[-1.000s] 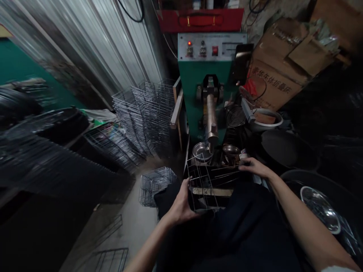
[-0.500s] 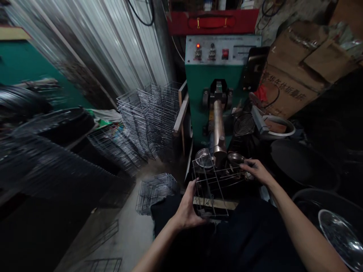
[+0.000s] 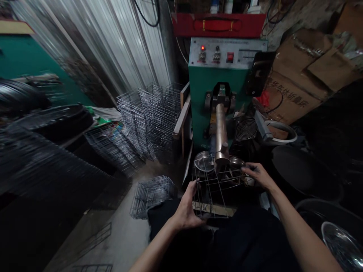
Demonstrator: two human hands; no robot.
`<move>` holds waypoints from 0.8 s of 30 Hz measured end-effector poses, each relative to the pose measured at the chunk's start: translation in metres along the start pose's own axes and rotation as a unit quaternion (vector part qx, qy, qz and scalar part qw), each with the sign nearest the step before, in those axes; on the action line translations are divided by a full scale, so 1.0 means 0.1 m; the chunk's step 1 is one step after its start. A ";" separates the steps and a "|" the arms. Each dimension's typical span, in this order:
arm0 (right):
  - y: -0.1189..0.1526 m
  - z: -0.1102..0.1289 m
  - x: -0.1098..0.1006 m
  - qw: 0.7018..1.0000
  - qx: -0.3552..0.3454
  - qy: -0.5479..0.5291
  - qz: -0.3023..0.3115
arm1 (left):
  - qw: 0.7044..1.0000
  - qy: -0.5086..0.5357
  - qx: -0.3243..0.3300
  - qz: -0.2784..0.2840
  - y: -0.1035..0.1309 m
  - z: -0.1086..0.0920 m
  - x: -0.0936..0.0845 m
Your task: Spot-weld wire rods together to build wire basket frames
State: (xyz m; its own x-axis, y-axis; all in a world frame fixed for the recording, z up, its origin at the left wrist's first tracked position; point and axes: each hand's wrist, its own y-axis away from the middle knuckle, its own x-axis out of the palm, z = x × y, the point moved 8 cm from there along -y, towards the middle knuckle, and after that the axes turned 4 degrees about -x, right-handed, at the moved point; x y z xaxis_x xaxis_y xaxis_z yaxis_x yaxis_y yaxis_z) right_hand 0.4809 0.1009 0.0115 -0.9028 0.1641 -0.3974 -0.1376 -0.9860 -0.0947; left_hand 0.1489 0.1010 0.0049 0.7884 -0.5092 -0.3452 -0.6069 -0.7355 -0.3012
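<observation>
Wire frame [image 3: 209, 189] up at the front of the green machine [image 3: 198, 94] now, and here's what has just changed: it has risen a little and sits closer to the tip of the thick metal bar [image 3: 221, 132], its top wires almost level with that blunt end. That looks like careful lining up, I'd judge, though whether wire and metal actually touch is too dark to tell. On to the hands, and both are busy. The left hand [image 3: 187, 211] is curled round the frame's left side, thumb up near a crossing of the wires, palm turned inward, forearm slanting in from below. Over on the other side, the right hand [image 3: 259, 175] comes in from the lower right, wrist fairly flat, thumb and fingers pinching the right-hand ends of the long wires. So neither has let go; the frame hangs between them, tilted, above a pale wooden strip [image 3: 232, 212]. Behind it, a shallow metal dish [image 3: 204, 162] lies left of the bar, and a smaller bowl [image 3: 236, 162] is just beside the right fingertips. Red light [image 3: 202, 48] glowing on the panel, and a small stack of wire baskets [image 3: 151, 196] down on the left.
</observation>
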 end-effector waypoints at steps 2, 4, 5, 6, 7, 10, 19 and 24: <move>0.00 -0.01 0.00 1.000 0.001 -0.001 0.000 | 1.000 0.003 0.004 0.003 -0.03 -0.01 0.00; -0.01 -0.02 -0.01 1.000 0.002 0.001 -0.001 | 1.000 0.008 0.006 0.006 -0.04 0.01 0.01; -0.01 -0.03 -0.01 1.000 0.002 0.002 -0.003 | 1.000 0.011 0.006 0.006 -0.04 0.02 0.02; -0.01 -0.03 -0.02 1.000 0.001 0.005 -0.007 | 1.000 0.013 0.006 0.007 -0.04 0.03 0.03; -0.01 -0.02 -0.02 1.000 -0.001 0.008 -0.010 | 1.000 0.014 0.006 0.006 -0.04 0.05 0.03; 0.05 -0.01 -0.09 0.999 -0.011 0.017 -0.036 | 1.000 0.011 -0.009 0.009 -0.02 0.11 0.02; 0.52 0.06 -0.10 0.984 -0.098 0.085 -0.121 | 0.998 -0.004 -0.065 0.024 -0.06 0.17 0.00; 0.48 0.22 -0.01 0.980 -0.088 0.072 -0.162 | 0.998 0.022 -0.065 0.002 -0.04 0.17 0.09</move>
State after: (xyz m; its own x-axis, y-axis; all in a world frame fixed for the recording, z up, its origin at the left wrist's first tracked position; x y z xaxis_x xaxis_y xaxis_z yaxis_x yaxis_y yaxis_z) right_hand 0.4664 0.0527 0.0280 -0.7550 0.4827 -0.4439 -0.3239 -0.8631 -0.3875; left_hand 0.1568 0.1065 -0.0125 0.7908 -0.5295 -0.3070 -0.5947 -0.7835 -0.1803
